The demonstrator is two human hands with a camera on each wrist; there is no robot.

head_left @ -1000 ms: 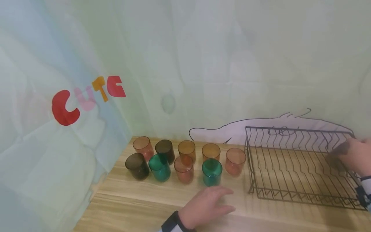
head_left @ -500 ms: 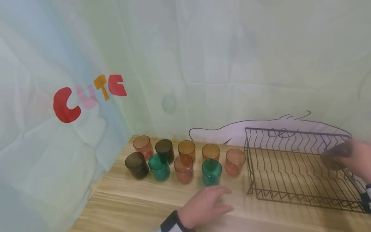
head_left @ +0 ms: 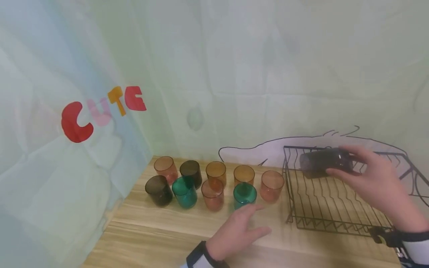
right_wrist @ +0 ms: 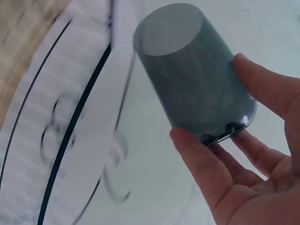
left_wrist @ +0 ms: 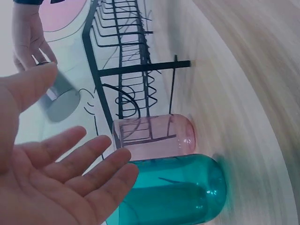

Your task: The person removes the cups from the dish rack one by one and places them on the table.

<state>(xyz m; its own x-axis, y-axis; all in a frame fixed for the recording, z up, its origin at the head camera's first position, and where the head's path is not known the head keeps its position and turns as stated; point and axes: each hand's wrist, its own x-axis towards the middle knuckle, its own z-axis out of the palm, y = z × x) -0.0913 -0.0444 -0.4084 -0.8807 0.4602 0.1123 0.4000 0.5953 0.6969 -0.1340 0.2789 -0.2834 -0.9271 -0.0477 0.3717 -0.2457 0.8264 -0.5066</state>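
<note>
My right hand holds a dark grey see-through cup by its base end, above the black wire dish rack. The cup lies on its side in the air, its mouth toward the left. In the right wrist view, thumb and fingers pinch the grey cup near its bottom. My left hand is held with fingers spread beside the front right teal cup. In the left wrist view the left hand holds nothing, and the teal cup is just beyond its fingertips.
Two rows of cups stand upright left of the rack: dark ones, another teal one, amber ones and pink ones. A printed cloth hangs behind the wooden table.
The right hand has moved left from the rack's right end, lifting the grey cup over the rack's middle and tipping it sideways. The left hand has shifted slightly toward the front teal cup.
</note>
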